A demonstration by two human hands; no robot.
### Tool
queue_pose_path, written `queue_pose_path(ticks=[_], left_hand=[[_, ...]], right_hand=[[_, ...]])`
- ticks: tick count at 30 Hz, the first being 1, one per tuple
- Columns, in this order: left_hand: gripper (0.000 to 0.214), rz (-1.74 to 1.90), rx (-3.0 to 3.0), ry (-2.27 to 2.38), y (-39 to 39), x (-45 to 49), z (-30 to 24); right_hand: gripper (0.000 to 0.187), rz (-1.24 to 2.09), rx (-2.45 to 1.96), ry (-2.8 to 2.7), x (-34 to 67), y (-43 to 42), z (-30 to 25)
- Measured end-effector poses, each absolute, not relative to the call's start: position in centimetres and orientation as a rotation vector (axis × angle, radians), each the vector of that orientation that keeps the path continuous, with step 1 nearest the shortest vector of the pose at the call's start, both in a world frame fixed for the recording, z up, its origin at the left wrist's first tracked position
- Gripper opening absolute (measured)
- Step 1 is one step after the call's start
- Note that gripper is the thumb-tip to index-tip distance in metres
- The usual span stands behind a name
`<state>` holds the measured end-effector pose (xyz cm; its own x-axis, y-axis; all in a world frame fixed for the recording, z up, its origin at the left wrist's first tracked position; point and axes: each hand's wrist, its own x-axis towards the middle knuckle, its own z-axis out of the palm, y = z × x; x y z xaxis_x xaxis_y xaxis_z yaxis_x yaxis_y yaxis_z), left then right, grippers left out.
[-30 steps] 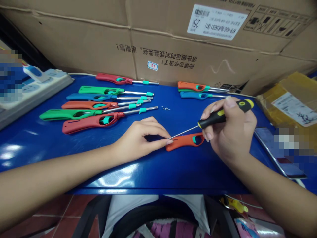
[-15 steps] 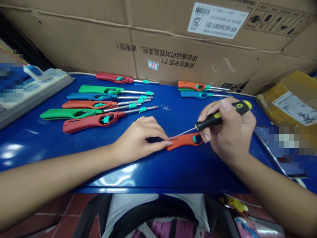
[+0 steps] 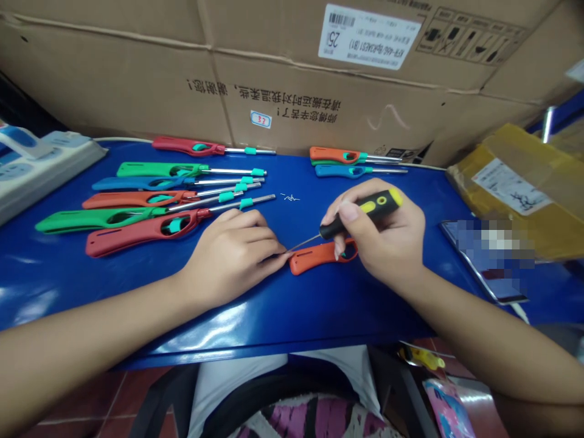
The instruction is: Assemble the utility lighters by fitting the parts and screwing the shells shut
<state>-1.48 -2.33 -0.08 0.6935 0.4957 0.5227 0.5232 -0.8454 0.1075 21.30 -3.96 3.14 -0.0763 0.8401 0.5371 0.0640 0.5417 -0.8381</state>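
An orange lighter handle (image 3: 314, 257) lies on the blue table (image 3: 292, 304) in front of me. My right hand (image 3: 383, 240) grips a black and yellow screwdriver (image 3: 365, 212), whose thin shaft slants down left to the handle's left end. My left hand (image 3: 232, 255) rests on the table with its fingers curled; thumb and forefinger are pinched together at the screwdriver tip, and what they hold there is too small to make out.
Several long-nosed lighters (image 3: 150, 204) in red, green and blue lie in a row at the left, and more lighters (image 3: 351, 163) at the back. Small metal bits (image 3: 291, 197) lie mid-table. Cardboard boxes (image 3: 283, 73) stand behind. A phone (image 3: 488, 258) and yellow parcel (image 3: 515, 182) are right, a power strip (image 3: 41, 167) left.
The view has shifted, so everything sits further left. My right hand has tilted the screwdriver lower and moved closer to my left hand; both stay at the orange handle.
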Motion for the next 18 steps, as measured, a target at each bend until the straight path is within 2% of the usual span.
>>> queue_pose_path(ticks=[5,18], left_hand=[[0.017,-0.907,-2.888,-0.869,-2.16,-1.41,-0.33],[0.01,-1.219,-3.108,-0.931,-1.77,-0.69,-0.4]], right_hand=[[0.025,0.773,-0.811,-1.576,21.5,-4.37,3.06],[0.022,1.062,-0.692,-1.627,22.11,-4.72,3.4]])
